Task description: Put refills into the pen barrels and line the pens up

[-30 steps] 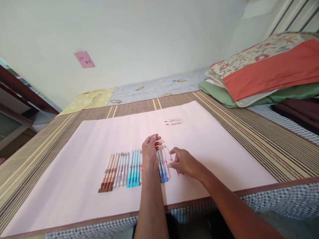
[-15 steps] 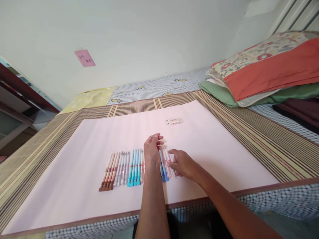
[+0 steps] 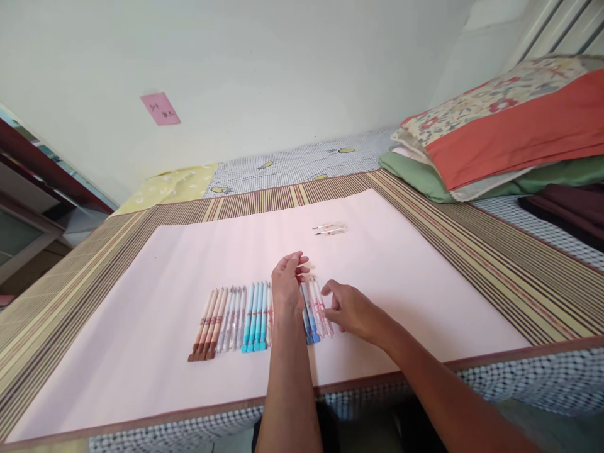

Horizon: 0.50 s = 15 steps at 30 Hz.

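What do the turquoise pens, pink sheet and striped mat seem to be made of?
Turquoise pens: probably plastic; smooth-looking, brightly coloured barrels.
Pink sheet: matte, likely paper or thin card, lying flat, straight-edged.
Striped mat: dull, perhaps woven straw or bamboo, finely lined.

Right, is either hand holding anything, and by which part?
The right hand is open and holds nothing, close beside the slim pinkish-white pens. The left hand, loosely curled, shows no object, its palm partly hidden.

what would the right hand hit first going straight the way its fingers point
The right hand would likely meet the pink-and-white pens first; whether it touches them is unclear.
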Tool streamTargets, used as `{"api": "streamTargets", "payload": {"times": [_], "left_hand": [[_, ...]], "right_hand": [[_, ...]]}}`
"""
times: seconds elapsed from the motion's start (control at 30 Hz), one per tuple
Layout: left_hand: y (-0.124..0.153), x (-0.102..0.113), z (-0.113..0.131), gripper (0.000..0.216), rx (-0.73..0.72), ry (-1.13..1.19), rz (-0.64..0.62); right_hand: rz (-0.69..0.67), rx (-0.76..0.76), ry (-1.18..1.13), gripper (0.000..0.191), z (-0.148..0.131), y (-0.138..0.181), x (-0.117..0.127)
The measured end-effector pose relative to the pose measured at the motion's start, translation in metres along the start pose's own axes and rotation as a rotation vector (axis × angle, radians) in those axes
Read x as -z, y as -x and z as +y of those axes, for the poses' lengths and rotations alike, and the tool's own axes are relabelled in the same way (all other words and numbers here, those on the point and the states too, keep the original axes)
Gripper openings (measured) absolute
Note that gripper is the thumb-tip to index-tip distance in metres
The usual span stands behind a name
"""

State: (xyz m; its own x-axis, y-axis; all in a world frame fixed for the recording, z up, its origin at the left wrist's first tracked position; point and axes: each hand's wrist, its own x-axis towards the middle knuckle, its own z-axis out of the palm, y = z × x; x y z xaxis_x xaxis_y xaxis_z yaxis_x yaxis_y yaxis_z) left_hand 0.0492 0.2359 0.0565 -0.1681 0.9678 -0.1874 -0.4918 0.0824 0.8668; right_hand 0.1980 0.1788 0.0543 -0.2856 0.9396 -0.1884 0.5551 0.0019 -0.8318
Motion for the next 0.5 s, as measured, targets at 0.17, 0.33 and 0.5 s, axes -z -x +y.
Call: {"api": "streamTargets", "payload": {"times": [0.17, 0.33, 0.5], "left_hand": [[0.0004, -0.0013, 0.0006, 0.029, 0.007, -0.019, 0.017], [0.0019, -0.0034, 0.0022, 0.030, -0.001, -0.058, 0.024], [0.0041, -0.0021, 0.0074, 0.023, -0.093, -0.395, -0.059]], "right_hand": [[-0.013, 0.063, 0.213, 0.015, -0.0031, 0.0078, 0.0082], [-0.037, 0.046, 0.287, 0.012, -0.0065, 0.0103, 0.0088], [-0.040, 0.036, 0.294, 0.009, -0.0069, 0.0088, 0.0077]]}}
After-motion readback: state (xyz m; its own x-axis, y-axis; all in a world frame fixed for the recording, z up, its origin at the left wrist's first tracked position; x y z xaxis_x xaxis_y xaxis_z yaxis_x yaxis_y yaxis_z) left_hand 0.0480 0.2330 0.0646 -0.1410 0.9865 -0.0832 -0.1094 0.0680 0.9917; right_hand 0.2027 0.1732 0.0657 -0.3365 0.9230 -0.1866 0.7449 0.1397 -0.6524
